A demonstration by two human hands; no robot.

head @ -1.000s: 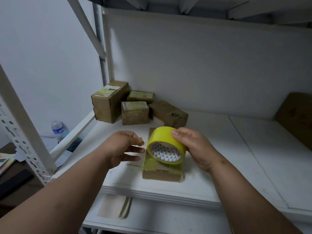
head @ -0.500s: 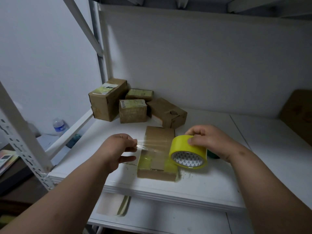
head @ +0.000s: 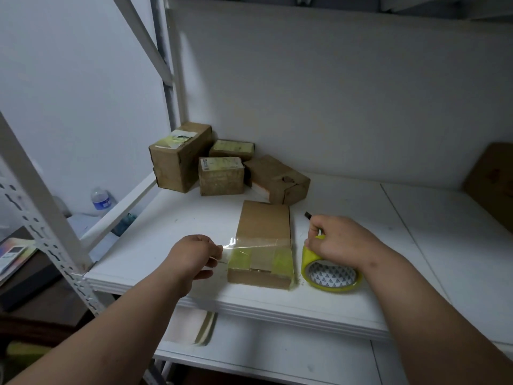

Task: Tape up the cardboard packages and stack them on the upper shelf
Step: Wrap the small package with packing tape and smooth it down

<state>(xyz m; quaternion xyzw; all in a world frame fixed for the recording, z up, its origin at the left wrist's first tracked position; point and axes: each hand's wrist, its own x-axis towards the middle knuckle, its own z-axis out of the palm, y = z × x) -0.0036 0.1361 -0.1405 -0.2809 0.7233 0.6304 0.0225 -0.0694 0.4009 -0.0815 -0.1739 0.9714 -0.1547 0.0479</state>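
A flat cardboard package [head: 263, 226] lies near the front edge of the white shelf [head: 177, 226]. A strip of clear tape [head: 255, 244] stretches across its near end. My left hand [head: 194, 257] pinches the tape's free end to the left of the package. My right hand [head: 338, 241] grips the yellow tape roll [head: 330, 276], which rests on the shelf just right of the package. A small dark object [head: 308, 215] pokes out beyond my right hand; what it is stays unclear.
Several taped cardboard boxes [head: 222, 176] are heaped at the back left by the wall. A brown cardboard sheet [head: 491, 179] leans at the far right. A shelf upright [head: 41, 212] stands at left, a water bottle [head: 101, 200] beyond it, a lower shelf [head: 277, 354] beneath.
My right hand has carried the roll rightward across the package and down onto the shelf, drawing tape out. My left hand kept hold of the tape end on the left.
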